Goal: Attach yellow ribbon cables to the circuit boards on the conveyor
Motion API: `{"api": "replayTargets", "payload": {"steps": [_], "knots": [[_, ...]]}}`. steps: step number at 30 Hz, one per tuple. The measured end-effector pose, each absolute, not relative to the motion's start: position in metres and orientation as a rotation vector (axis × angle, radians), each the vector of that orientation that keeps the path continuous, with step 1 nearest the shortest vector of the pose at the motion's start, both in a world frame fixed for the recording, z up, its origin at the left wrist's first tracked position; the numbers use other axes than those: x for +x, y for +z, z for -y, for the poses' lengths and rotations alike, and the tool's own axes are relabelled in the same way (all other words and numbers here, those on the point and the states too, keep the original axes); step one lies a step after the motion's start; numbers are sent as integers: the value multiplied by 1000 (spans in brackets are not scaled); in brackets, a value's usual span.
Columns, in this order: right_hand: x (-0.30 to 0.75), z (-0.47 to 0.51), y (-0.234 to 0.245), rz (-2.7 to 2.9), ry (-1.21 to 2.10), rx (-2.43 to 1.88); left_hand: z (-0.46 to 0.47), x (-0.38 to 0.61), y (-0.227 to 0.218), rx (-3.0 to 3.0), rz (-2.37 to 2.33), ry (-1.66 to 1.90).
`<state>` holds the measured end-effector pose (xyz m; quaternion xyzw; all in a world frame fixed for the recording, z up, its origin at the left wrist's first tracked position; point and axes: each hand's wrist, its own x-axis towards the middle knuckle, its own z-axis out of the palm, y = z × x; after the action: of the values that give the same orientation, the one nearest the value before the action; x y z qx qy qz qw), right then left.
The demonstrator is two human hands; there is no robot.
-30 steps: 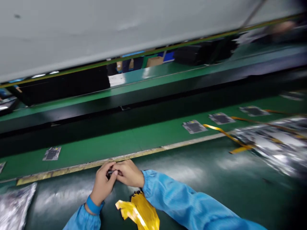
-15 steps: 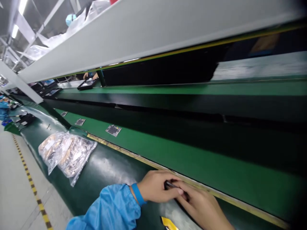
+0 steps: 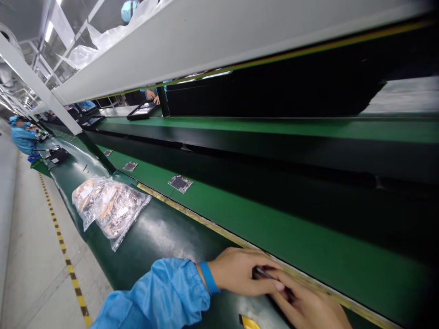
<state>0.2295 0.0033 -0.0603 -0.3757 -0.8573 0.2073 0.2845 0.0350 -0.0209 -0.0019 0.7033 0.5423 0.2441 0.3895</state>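
My left hand (image 3: 242,272), in a blue sleeve (image 3: 161,288) with a blue wristband (image 3: 209,278), is closed at the front edge of the workbench. My right hand (image 3: 310,299) meets it, fingers curled in against the left fingers. A slim dark object (image 3: 261,273) shows in the gap between them, mostly covered by the fingers, so its kind is unclear. Just below the hands lies a yellow and black piece (image 3: 249,322), cut off by the frame's bottom. Several circuit boards, the nearest one (image 3: 180,183) among them, rest flat on the green belt (image 3: 219,201) beyond.
Clear plastic bags of parts (image 3: 113,208) lie on the bench to the left. A dark device (image 3: 56,155) stands farther along. A slanted post (image 3: 96,153) rises beside the belt, and a grey shelf (image 3: 206,45) hangs overhead. Co-workers are in the distance, one (image 3: 24,135) at far left.
The view has swung left, so the bench, bags and boards appear farther right. My hands keep the same joined pose around the dark object.
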Motion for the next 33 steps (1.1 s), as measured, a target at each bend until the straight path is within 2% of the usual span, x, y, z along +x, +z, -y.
{"api": "replayTargets", "payload": {"steps": [6, 14, 21, 33], "knots": [[234, -13, -75, 2281, 588, -940, 21, 35, 2, 1777, -1382, 612], [237, -13, -63, 2333, 629, -955, 21, 35, 0, 1790, -1365, 616], [246, -21, -74, 2414, 683, -885, 20, 35, -3, 1781, -1359, 635], [243, -21, -77, 2361, 531, -845, 20, 36, -2, 1803, -1364, 615]]}}
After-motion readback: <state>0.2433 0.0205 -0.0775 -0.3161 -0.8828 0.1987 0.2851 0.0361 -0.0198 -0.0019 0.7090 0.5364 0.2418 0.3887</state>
